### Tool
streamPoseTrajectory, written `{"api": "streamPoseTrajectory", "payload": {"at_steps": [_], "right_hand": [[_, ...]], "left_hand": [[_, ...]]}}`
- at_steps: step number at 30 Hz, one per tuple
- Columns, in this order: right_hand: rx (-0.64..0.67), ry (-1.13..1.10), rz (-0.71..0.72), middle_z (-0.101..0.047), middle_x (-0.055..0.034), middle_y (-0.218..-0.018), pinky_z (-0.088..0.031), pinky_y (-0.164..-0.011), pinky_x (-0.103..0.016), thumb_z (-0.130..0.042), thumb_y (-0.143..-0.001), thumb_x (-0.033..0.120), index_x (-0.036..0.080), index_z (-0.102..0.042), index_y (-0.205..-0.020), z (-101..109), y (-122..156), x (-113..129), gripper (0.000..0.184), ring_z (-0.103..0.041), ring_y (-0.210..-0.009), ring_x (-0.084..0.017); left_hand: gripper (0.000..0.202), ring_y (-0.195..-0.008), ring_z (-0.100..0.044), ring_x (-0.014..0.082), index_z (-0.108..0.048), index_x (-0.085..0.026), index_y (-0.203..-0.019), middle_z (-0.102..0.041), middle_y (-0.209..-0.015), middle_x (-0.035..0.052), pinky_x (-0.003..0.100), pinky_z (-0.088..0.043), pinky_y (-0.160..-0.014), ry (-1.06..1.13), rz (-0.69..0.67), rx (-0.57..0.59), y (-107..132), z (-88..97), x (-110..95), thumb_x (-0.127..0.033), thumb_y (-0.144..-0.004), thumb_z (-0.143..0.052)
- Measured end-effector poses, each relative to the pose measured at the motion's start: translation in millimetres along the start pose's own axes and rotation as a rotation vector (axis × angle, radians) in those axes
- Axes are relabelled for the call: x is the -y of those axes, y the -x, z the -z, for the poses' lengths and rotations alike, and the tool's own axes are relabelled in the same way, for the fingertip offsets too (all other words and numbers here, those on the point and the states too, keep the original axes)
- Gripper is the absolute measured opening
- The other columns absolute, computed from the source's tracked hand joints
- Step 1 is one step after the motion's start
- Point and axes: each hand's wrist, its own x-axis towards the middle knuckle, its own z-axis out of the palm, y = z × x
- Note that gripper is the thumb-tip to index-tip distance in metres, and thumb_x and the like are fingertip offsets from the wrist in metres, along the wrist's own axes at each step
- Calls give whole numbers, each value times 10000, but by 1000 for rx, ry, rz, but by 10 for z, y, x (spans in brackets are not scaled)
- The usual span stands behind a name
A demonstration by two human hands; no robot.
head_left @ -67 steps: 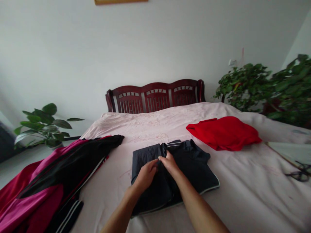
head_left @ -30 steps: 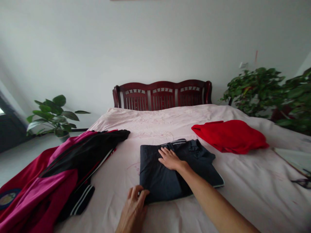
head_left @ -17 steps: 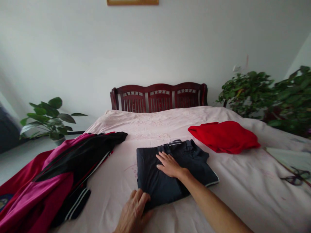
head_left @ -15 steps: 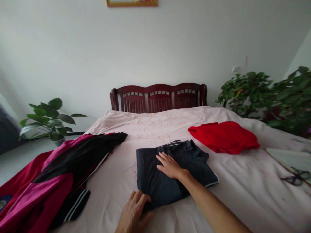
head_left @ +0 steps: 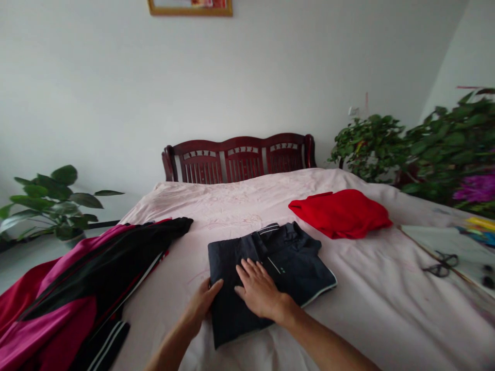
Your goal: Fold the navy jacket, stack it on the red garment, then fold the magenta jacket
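Note:
A folded dark navy garment [head_left: 294,257] with a thin white edge lies in the middle of the pink bed [head_left: 240,201]. My right hand [head_left: 258,290] rests flat on its near half, fingers spread. My left hand [head_left: 201,304] is at the garment's left edge, thumb on top of the cloth and the fingers beside or under the edge. A folded red garment [head_left: 340,212] lies further back to the right, apart from both hands.
A heap of magenta, red and black clothing [head_left: 77,283] covers the bed's left side. Scissors [head_left: 441,264] and a light sheet lie at the right edge. A dark wooden headboard [head_left: 237,157] stands at the wall, with potted plants left [head_left: 50,201] and right [head_left: 417,144].
My left hand has moved up from the garment's near corner to its left edge. My right hand has slid nearer along the cloth. The view has shifted a little to the right.

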Motion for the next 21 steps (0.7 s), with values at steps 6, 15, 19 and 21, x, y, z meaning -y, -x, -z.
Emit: {"api": "streamPoseTrajectory", "payload": {"at_steps": [6,15,19,21], "right_hand": [[-43,-68,-13,-308,-185,-1587,-168,-1219,-514,-367,-993,455,92,-401,-1502,9,-68,104,626,-226,-1491,-320],[52,-441,75,-167,-218,-1623,-164,-1222,-487,-328,-1004,502,53,-271,-1546,-375,-301,793,706,-120,-1510,-318],[19,-616,8,-166,-186,-1634,-142,-1227,-505,-317,-1017,472,79,-283,-1543,-522,-556,957,658,-83,-1520,-290],[-12,-714,19,-248,-170,-1618,-180,-1221,-505,-275,-1034,421,105,-348,-1516,-520,-686,938,581,-138,-1515,-278]], "left_hand": [[330,-632,-724,220,-641,-137,-1147,-763,-728,56,327,-598,-636,195,50,-83,94,21,-57,-205,-824,-632],[142,-510,-688,209,-693,-159,-920,-744,-653,31,312,-582,-548,109,19,-285,347,1040,-603,-190,-784,-671],[169,-519,-681,202,-702,-142,-909,-747,-667,43,291,-564,-538,69,-64,-329,521,1044,-912,-174,-744,-683],[229,-554,-690,197,-701,-145,-954,-753,-695,39,276,-555,-549,37,-129,-311,546,903,-1037,-225,-739,-690]]}}
